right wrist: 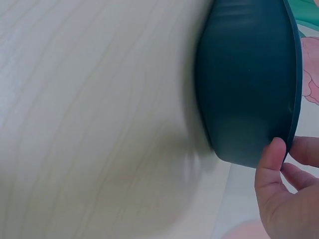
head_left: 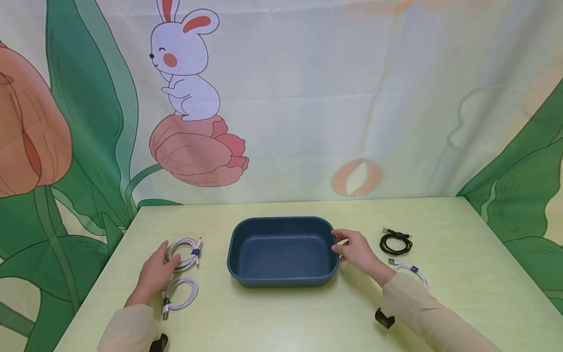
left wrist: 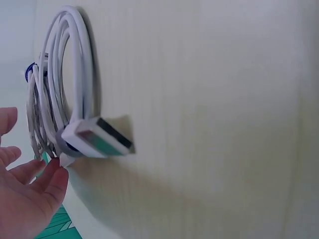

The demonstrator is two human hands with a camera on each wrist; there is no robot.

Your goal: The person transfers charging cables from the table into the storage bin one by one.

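Observation:
A dark blue rectangular bin [head_left: 283,252] stands on the table, its inside bare. My right hand [head_left: 357,250] pinches the rim at its right end, thumb outside and fingertips over the edge, as the right wrist view shows. On the left lies a thick coiled white cable [head_left: 186,254] with a blue tie. My left hand [head_left: 156,271] reaches over that coil's left side, thumb and fingers spread apart. Nearer the front is a second coiled white cable [head_left: 195,293] with a dark tie; its USB plug [left wrist: 102,137] looms large in the left wrist view.
Right of the bin lie a coiled black cable [head_left: 396,252] and a white USB cable [head_left: 424,279] with a blue tie, partly hidden by the right sleeve. A printed curtain [head_left: 290,107] hangs behind the pale table [head_left: 281,322].

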